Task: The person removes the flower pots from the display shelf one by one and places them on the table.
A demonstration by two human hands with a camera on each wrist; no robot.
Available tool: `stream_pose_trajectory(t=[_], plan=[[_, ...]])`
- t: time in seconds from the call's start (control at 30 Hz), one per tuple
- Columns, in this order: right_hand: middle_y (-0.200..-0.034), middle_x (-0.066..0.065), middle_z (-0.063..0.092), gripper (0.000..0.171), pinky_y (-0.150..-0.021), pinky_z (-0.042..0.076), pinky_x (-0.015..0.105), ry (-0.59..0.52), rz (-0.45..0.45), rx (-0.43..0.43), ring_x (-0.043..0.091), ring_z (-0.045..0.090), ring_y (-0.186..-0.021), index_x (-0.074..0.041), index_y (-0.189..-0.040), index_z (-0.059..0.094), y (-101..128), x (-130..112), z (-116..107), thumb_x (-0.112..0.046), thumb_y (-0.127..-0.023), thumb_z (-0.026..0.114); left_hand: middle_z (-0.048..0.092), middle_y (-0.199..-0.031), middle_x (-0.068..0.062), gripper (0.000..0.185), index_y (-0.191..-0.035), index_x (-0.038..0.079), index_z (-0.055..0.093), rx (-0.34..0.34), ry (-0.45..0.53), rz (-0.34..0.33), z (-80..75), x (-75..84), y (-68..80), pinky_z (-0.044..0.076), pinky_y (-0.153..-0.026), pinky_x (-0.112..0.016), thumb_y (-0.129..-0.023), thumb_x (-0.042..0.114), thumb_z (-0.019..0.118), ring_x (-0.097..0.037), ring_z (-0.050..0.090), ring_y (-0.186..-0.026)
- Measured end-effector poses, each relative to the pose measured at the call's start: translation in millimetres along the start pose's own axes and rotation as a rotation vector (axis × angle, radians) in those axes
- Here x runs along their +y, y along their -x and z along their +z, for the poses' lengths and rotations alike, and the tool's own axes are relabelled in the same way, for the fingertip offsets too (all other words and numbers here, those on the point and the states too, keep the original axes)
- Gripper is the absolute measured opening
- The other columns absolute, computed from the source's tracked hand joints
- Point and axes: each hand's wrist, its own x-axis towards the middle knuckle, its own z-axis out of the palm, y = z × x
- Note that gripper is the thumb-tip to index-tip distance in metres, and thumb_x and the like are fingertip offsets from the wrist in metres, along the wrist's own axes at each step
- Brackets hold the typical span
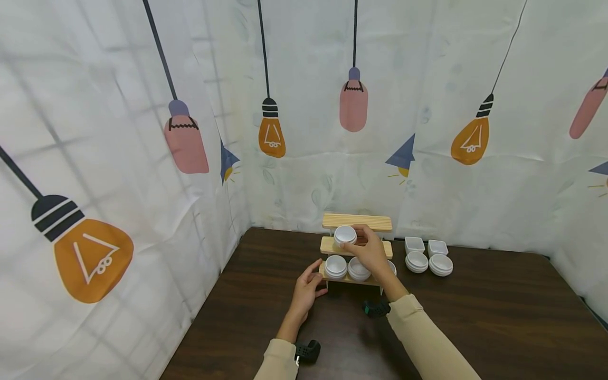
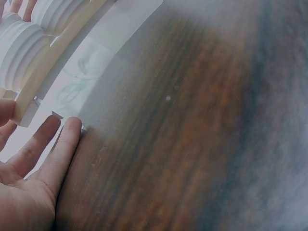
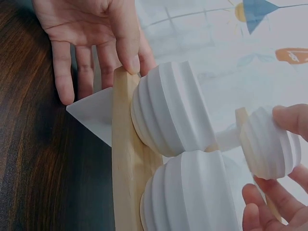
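Observation:
A three-tier wooden stand (image 1: 357,221) with clear supports stands near the back of the table. My right hand (image 1: 371,256) grips a white ribbed cup (image 1: 345,235) by its side, at the left part of the middle shelf (image 3: 241,115). Whether the cup's base rests fully on that shelf, I cannot tell. At the left end of the lowest shelf, my left hand (image 1: 305,291) holds the wood, its thumb (image 3: 126,43) on the edge and other fingers beside the support. Along this shelf sit a left ribbed cup (image 1: 335,267), a middle one (image 1: 358,270) and a right one, partly hidden by my right arm.
To the right of the stand are two square white dishes (image 1: 415,244), with round ribbed white cups (image 1: 440,265) in front of them. Dark wood table (image 1: 503,311) extends right and forward. A printed white curtain (image 1: 304,190) hangs close behind the stand.

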Motion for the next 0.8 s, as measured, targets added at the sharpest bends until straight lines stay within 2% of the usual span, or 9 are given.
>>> stream_pose_trajectory(t=[0.33,0.57,0.8], plan=[[-0.132,0.010,0.064,0.060,-0.085,0.054,0.035,-0.029,0.019,0.020,0.028,0.062,-0.113,-0.021,-0.142,0.057,5.6,-0.3,-2.9,-0.025,-0.087,0.082,0.064,-0.121,-0.016,0.048,-0.155,0.008,0.043,0.000,0.008,0.009,0.3,-2.5,-1.5,0.063,-0.087,-0.042,-0.109,0.017,0.050,-0.040,0.062,-0.115],[-0.134,0.011,0.061,0.063,-0.085,0.055,0.032,-0.079,0.031,0.012,0.028,0.062,-0.116,-0.021,-0.144,0.054,8.2,-2.6,-6.0,-0.022,-0.088,0.082,0.063,-0.121,-0.017,0.047,-0.155,0.010,0.044,0.004,0.006,0.005,0.6,-3.3,-1.8,0.063,-0.088,-0.042,-0.108,0.016,0.049,-0.039,0.062,-0.116],[-0.135,0.014,0.061,0.064,-0.084,0.053,0.029,-0.076,0.011,0.011,0.031,0.062,-0.116,-0.017,-0.145,0.054,10.4,-3.4,-10.3,-0.021,-0.088,0.082,0.064,-0.120,-0.016,0.047,-0.155,0.010,0.045,0.006,0.009,0.001,0.9,-3.6,-2.0,0.062,-0.089,-0.043,-0.108,0.016,0.050,-0.040,0.062,-0.117]])
